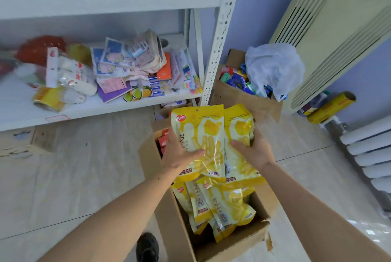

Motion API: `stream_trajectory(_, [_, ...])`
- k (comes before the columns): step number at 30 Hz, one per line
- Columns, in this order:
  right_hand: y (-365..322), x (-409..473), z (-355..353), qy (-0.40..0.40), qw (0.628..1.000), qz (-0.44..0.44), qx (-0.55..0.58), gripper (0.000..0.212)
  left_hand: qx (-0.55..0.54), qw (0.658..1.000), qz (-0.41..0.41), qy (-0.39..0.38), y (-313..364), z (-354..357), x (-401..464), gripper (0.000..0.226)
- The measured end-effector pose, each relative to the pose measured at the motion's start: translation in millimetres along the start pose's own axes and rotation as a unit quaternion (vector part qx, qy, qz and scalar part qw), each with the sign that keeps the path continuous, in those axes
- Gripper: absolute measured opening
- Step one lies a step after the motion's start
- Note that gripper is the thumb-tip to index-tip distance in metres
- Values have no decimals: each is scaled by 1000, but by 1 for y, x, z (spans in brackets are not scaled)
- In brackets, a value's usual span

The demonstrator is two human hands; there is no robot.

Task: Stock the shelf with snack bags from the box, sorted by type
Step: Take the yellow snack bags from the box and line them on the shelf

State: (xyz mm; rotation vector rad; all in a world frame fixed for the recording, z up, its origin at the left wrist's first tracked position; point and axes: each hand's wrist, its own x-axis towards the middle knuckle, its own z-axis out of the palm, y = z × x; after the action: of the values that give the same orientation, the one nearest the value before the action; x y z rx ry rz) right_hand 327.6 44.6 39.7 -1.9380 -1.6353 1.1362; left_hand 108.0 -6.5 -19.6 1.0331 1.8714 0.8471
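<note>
- Two glossy yellow snack bags (211,134) are held upright above the open brown cardboard box (182,225), long axis vertical, sealed tops pointing up toward the white metal shelf (110,105).
- The left hand (179,153) grips the front bag's left edge, thumb across its face; the bag rises above the grip.
- The right hand (254,149) curls round the rear bag's right side.
- More yellow bags (220,204) stand leaning inside the box below.

Snack bags (206,145): glossy yellow plastic film. Box (179,234): matt brown cardboard, torn rough at one corner. Shelf (220,35): white painted perforated metal upright. Floor (95,166): smooth, slightly glossy tile.
</note>
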Motion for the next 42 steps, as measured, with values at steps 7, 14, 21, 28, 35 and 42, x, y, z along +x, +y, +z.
stream_trajectory(7, [-132, -14, -21, -4, 994, -88, 60, 53, -32, 993, 78, 82, 82, -114, -9, 140])
stream_trajectory(14, [-261, -34, -8, -19, 978, -185, 98, 48, -13, 972, 122, 199, 131, -236, -16, 128])
stream_trajectory(21, [-392, -53, 55, -38, 959, -256, 114, 41, -13, 952, 140, 273, 132, -371, -5, 132])
stream_trajectory(28, [-521, -64, 162, -50, 949, -280, 137, 43, 7, 944, 139, 300, 105, -536, 23, 133])
stream_trajectory(35, [-621, -68, 262, -54, 944, -293, 143, 45, 10, 941, 137, 311, 73, -662, 56, 132])
stream_trajectory(42, [-700, -36, 341, -60, 943, -291, 152, 39, -28, 936, 140, 321, 43, -737, 111, 135])
